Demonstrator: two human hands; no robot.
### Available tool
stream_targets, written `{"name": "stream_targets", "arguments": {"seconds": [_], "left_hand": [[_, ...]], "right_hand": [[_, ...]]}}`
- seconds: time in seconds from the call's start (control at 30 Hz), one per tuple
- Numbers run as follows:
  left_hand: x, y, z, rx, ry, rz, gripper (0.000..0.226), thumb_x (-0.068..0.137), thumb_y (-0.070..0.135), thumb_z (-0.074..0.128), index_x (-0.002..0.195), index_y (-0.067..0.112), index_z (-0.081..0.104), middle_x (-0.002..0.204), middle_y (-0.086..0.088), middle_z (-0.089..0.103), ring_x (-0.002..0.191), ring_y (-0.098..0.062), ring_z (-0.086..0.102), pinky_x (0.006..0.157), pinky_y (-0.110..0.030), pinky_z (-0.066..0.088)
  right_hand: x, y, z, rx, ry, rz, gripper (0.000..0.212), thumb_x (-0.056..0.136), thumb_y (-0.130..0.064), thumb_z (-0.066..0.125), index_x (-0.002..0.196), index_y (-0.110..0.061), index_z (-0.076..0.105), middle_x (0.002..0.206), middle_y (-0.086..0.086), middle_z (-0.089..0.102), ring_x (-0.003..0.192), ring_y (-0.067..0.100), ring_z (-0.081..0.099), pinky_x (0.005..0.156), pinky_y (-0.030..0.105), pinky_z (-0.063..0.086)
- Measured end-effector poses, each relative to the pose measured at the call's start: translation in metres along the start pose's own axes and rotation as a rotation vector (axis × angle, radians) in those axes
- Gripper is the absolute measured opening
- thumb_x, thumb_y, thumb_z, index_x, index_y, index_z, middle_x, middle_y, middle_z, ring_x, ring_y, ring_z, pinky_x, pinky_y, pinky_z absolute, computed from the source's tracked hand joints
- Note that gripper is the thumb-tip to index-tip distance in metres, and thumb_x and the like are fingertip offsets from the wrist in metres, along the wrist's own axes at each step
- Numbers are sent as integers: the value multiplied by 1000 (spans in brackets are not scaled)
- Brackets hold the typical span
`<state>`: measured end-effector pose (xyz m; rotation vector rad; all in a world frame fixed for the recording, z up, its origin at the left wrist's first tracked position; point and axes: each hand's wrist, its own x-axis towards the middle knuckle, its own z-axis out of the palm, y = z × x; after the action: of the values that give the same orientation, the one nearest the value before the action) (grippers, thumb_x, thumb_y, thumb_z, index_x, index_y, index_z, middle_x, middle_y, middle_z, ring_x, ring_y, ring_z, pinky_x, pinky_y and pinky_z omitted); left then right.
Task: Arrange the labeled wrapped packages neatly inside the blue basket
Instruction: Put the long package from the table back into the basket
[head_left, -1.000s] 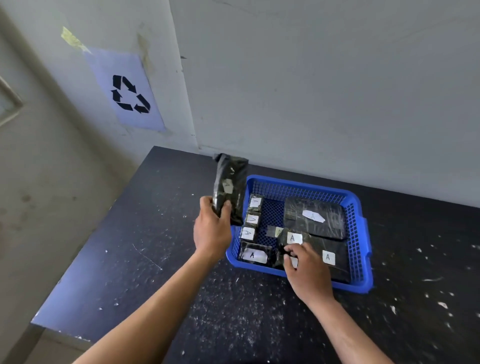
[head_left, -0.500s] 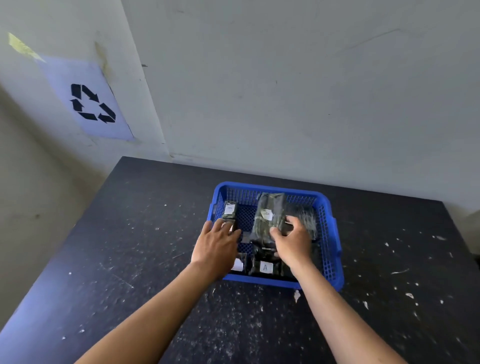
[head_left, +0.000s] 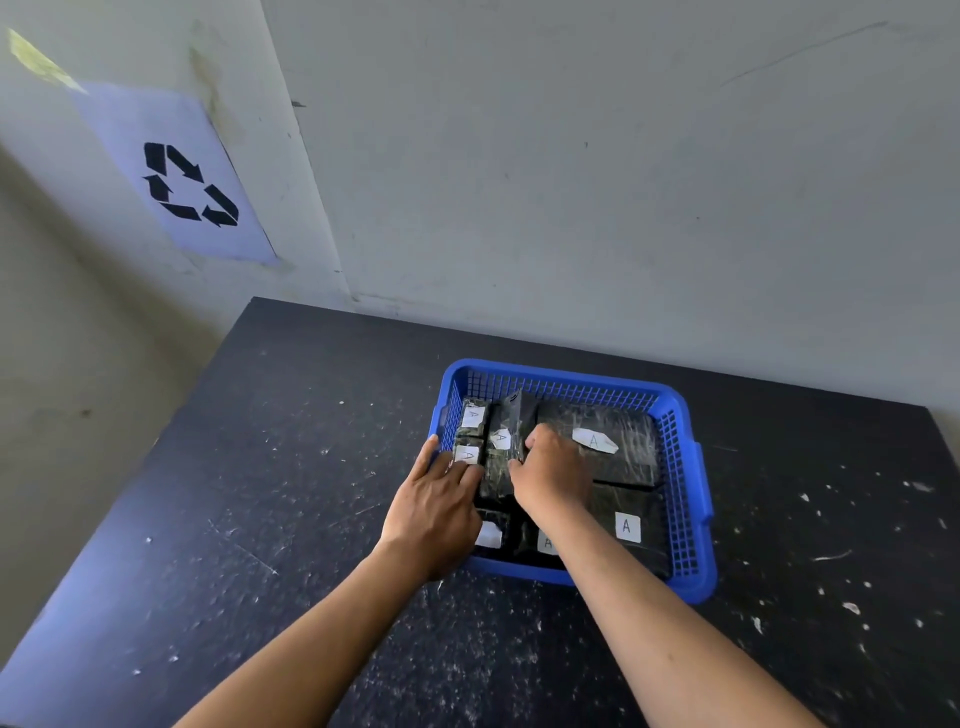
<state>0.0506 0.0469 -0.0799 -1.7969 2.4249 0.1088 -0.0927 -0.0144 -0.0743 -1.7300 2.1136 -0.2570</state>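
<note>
A blue basket (head_left: 680, 467) sits on the dark table and holds several black wrapped packages with white "A" labels. A long black package (head_left: 501, 447) lies in the basket's left-middle, and my right hand (head_left: 553, 470) grips its right edge. My left hand (head_left: 436, 506) rests flat with spread fingers on the small packages (head_left: 471, 418) along the basket's left wall. A large flat package (head_left: 602, 441) fills the far right, and another labelled package (head_left: 628, 525) lies in front of it. Near-side packages are partly hidden by my hands.
The black table (head_left: 260, 493) is scuffed with white flecks, and its left edge drops off to the floor. A grey wall rises close behind the basket. A paper sheet with a recycling symbol (head_left: 189, 184) hangs on the left wall.
The long package went from my left hand outside the basket into the basket, now lying lower under my right hand. My left hand came down onto the small packages at the left wall.
</note>
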Motion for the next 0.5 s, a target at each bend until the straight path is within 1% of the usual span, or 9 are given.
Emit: {"name": "stream_targets", "arguments": {"seconds": [0.07,0.13,0.2,0.23,0.3,0.37,0.43,0.5], "left_hand": [[0,-1,1,6,-6,12,45,88,27,27,124,16,51,119,-6,61,128,-29,41,120,-44,-9],[0,-2,2,53,-33,28,45,91,32,28,124,19,56,125,-9,58,132,-30,38,120,-48,-7],[0,-2,2,94,-51,39,45,93,35,25,118,23,60,127,-9,55,132,-30,36,119,-49,-9],[1,-2,2,100,-53,39,46,93,35,24,118,24,60,126,-9,55,131,-30,35,119,-48,-10],[2,-1,1,100,-57,34,50,93,36,21,127,25,56,128,-9,54,132,-29,35,119,-48,-10],[3,-1,1,96,-64,26,54,93,37,20,139,27,48,134,-10,52,135,-28,34,119,-48,-8],[3,-2,0,102,-88,28,58,94,39,17,145,30,41,142,-10,47,138,-29,31,119,-50,-8],[4,-2,1,139,-116,40,59,95,42,13,148,32,37,144,-11,45,138,-31,29,118,-51,-11]], "right_hand": [[-1,2,4,-140,-5,-89,11,92,-21,68,97,-15,61,90,2,67,81,23,60,65,33,49],[-2,9,8,-244,-14,-196,10,94,-21,65,99,-13,63,97,4,67,87,22,60,74,34,53],[-3,17,10,-283,-13,-295,19,95,-24,64,108,-10,64,110,8,65,96,24,60,82,35,54],[-3,22,11,-279,-8,-338,27,95,-26,64,117,-9,63,117,10,63,102,25,60,85,36,54],[-5,28,13,-277,-16,-405,46,96,-28,64,136,-10,52,129,11,59,112,28,58,89,38,54],[-9,32,15,-347,-35,-449,49,99,-31,57,143,-13,46,137,7,57,120,28,51,95,41,50],[-12,33,16,-422,-68,-449,49,100,-35,52,143,-13,47,145,6,50,128,31,43,106,48,39],[-15,32,16,-471,-137,-430,53,101,-38,49,146,-11,42,154,8,39,136,34,34,111,54,28]]}}
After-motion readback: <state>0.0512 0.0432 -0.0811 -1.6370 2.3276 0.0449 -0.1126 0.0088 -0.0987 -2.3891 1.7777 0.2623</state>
